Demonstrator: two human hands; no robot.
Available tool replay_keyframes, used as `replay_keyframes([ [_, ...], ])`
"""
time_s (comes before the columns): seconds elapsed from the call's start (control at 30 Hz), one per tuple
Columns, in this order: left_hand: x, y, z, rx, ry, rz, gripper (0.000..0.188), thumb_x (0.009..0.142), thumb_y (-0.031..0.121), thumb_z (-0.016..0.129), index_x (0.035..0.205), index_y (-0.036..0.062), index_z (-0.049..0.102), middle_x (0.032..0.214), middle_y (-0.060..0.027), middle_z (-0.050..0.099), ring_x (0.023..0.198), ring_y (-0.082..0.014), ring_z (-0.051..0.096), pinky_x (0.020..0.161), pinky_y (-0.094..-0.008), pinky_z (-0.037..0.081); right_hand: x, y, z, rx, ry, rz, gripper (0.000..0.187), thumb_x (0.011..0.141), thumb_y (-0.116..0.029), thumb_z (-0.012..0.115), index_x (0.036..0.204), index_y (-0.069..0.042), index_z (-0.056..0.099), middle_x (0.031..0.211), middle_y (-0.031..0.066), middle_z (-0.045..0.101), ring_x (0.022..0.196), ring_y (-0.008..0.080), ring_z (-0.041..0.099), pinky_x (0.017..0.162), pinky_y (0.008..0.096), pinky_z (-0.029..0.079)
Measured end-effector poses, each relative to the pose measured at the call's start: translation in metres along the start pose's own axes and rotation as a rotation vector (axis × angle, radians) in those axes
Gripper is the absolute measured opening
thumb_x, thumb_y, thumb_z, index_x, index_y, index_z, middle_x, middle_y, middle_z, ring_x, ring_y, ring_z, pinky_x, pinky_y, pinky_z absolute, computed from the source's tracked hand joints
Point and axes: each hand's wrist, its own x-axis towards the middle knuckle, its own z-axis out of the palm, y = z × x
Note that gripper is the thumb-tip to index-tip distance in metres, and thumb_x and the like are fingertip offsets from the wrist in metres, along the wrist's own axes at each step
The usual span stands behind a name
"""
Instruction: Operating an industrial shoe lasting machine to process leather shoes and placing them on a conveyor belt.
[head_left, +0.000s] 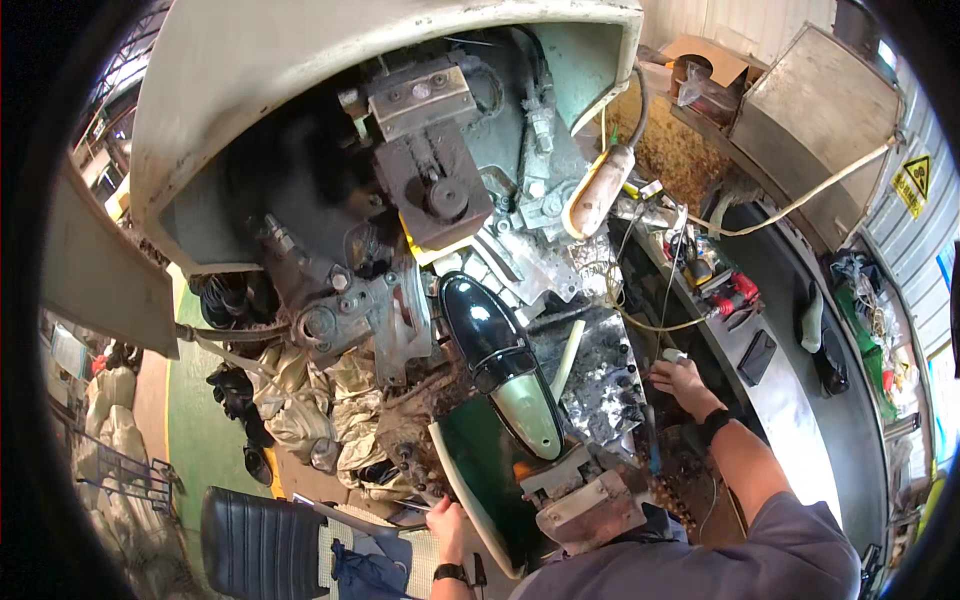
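On the right side of the machine, my right hand [682, 384] is closed with its fingertips on a small white piece [674, 356], whose kind I cannot make out. Low in the view, left of a curved green guard [458, 470], my left hand [447, 522] has its fingers curled. A thin grey rod [408, 502] shows beside those fingers, but whether they grip it is unclear. Between my hands lies a long rounded piece, glossy black [480, 320] at its far end and pale green [530, 412] at its near end.
A grimy machine head [430, 190] stands ahead under a cream hood [400, 25]. A white lamp [600, 195] hangs by it. To the right, a bench [790, 400] carries a phone [757, 357] and a red tool [738, 293]. A black chair [262, 545] and crumpled sacks [300, 405] are at left.
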Motion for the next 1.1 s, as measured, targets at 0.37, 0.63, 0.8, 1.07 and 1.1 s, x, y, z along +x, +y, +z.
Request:
replay_keyframes([
  [0.37,-0.063,0.207,0.005,-0.348,0.118,0.456,0.041,0.102,0.010,0.063,0.136,-0.0122,0.057,0.121,-0.0188,0.073,0.113,-0.0210,0.069,0.101,-0.0304,0.052,-0.060,-0.075,0.061,-0.137,-0.363,-0.307,0.046,0.095,-0.022,0.074,0.131,0.003,0.061,0.100,0.0095,0.074,0.088,0.0137,0.068,0.080,0.0276,0.055],
  [0.63,-0.169,0.366,0.121,0.172,-0.043,0.876,0.118,0.078,0.024,0.089,0.164,0.0003,0.012,0.158,-0.0309,0.032,0.147,-0.0402,0.037,0.122,-0.0447,0.031,-0.099,-0.068,0.109,-0.918,-0.390,-0.625,0.034,0.091,-0.030,0.072,0.099,0.003,0.070,0.085,0.0202,0.075,0.082,0.0332,0.076,0.078,0.0440,0.059],
  [0.8,-0.172,0.368,0.145,0.222,0.154,0.955,0.119,0.069,0.010,0.087,0.163,0.0021,0.014,0.150,-0.0317,0.039,0.139,-0.0457,0.043,0.119,-0.0468,0.034,-0.100,-0.063,0.112,-0.922,-0.217,-0.884,0.032,0.092,-0.030,0.071,0.087,0.002,0.071,0.076,0.0250,0.070,0.078,0.0443,0.071,0.074,0.0513,0.058],
  [1.07,-0.162,0.360,0.149,0.258,0.140,1.027,0.109,0.073,0.006,0.085,0.161,-0.0016,0.019,0.152,-0.0293,0.041,0.139,-0.0387,0.046,0.119,-0.0422,0.034,-0.087,-0.048,0.113,-0.948,-0.243,-0.905,0.033,0.094,-0.031,0.064,0.090,0.001,0.070,0.080,0.0281,0.069,0.081,0.0488,0.069,0.079,0.0562,0.056],
  [1.1,-0.162,0.360,0.150,0.258,0.151,1.033,0.110,0.073,0.006,0.086,0.161,-0.0007,0.020,0.154,-0.0271,0.040,0.140,-0.0364,0.044,0.119,-0.0408,0.034,-0.087,-0.048,0.112,-0.919,-0.252,-0.938,0.032,0.093,-0.031,0.064,0.094,0.001,0.070,0.082,0.0285,0.069,0.084,0.0488,0.069,0.081,0.0561,0.056],
])
